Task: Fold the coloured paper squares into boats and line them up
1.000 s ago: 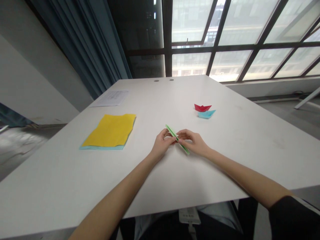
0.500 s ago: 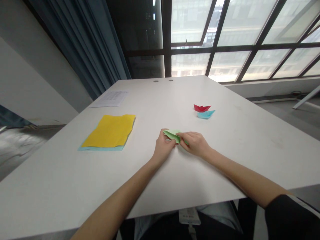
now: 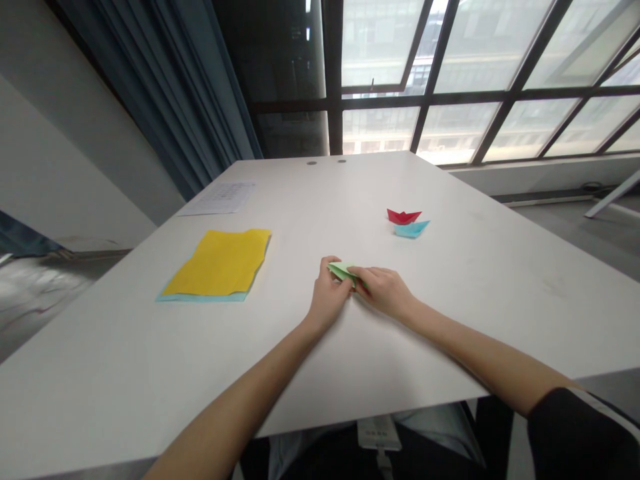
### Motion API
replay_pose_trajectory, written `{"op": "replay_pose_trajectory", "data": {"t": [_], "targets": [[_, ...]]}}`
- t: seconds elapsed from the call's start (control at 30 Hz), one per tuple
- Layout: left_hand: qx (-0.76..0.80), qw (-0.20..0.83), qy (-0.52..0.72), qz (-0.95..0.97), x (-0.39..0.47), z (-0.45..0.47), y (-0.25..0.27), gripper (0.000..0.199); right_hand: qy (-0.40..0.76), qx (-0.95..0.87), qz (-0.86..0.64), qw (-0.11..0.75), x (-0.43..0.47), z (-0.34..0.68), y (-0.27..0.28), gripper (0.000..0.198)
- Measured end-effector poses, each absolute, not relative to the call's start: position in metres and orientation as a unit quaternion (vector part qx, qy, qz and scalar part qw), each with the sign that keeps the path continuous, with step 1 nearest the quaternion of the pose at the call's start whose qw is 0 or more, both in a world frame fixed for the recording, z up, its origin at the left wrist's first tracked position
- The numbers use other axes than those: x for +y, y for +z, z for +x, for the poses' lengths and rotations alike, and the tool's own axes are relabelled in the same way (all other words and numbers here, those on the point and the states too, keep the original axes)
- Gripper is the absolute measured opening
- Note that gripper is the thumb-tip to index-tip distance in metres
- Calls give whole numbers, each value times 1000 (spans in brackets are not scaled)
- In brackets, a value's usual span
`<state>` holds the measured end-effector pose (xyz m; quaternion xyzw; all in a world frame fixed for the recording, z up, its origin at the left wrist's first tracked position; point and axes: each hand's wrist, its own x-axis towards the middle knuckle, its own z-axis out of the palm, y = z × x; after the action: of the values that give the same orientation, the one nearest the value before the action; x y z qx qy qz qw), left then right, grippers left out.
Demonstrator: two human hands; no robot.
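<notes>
A small folded piece of light green paper (image 3: pixel 341 268) is held between both hands above the middle of the white table (image 3: pixel 310 373). My left hand (image 3: pixel 329 291) grips its left side, thumb on the near edge and fingers behind. From the right, my right hand (image 3: pixel 384 288) pinches the paper, and its fingers cover much of that end. The two hands nearly touch at the near edge of the paper. Beyond my right hand, a red paper boat (image 3: pixel 403 217) and a light blue paper boat (image 3: pixel 412 229) stand close together.
On the left lies a stack of paper sheets, yellow (image 3: pixel 220 262) on top and light blue (image 3: pixel 200 298) below. A printed white sheet (image 3: pixel 220 199) rests farther back by the left edge. Past the table are a blue curtain (image 3: pixel 200 87) and windows.
My right hand has shifted slightly left, closer to my left hand. Less of the green paper shows between them now.
</notes>
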<state>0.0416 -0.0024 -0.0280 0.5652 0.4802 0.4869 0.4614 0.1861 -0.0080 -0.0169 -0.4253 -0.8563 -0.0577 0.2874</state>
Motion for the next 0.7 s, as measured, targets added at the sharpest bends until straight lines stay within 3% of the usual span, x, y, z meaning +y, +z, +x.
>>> {"op": "replay_pose_trajectory", "data": {"t": [0.47, 0.7], "targets": [[505, 434, 466, 583, -4, 40, -24, 34, -74, -850, -419, 310, -10, 186, -8, 22], [528, 312, 414, 672, -5, 35, -20, 30, -33, -851, -435, 292, -6, 189, -13, 25]]}}
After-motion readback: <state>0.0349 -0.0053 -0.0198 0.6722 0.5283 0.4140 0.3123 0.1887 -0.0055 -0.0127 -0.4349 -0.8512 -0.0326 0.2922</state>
